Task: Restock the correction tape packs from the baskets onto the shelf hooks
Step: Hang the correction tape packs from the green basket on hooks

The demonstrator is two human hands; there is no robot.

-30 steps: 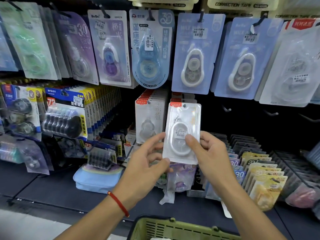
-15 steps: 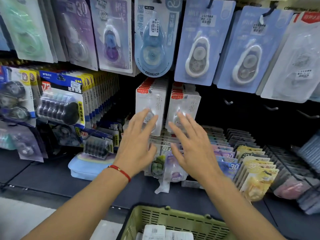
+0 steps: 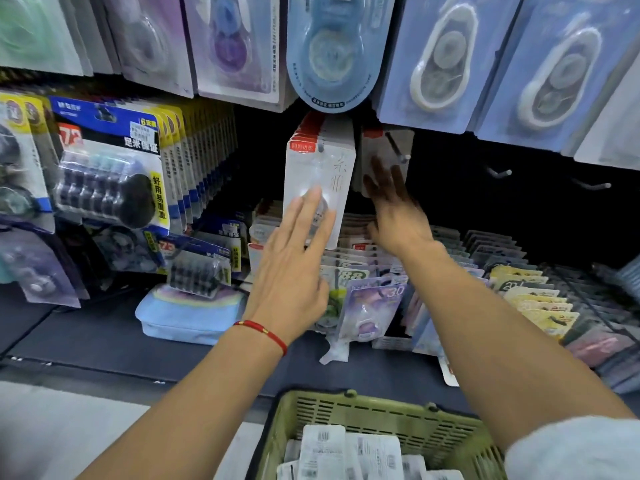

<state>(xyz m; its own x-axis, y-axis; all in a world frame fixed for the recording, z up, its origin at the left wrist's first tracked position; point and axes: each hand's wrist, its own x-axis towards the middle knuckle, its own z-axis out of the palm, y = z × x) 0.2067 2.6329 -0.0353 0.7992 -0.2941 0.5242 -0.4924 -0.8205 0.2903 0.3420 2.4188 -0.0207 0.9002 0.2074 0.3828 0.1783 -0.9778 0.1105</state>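
At far left, blue-and-yellow multipacks [image 3: 110, 168] hung in dense rows. Right of them, the left hand [image 3: 294, 265] lay spread, straight fingers pressing the front of a full stack of white correction tape packs [image 3: 320, 174] on its hook. Further right, the right hand [image 3: 391, 206], blurred, reached with straight fingers against a second, shorter stack [image 3: 384, 143]; its hook [image 3: 396, 147] projected well past the packs. Neither hand pinched anything. Two bare hooks [image 3: 498, 173] showed to the right. At near centre, the green basket [image 3: 346, 410] contained more packs [image 3: 332, 452], face down. Judged progress: partial; hanging remained.
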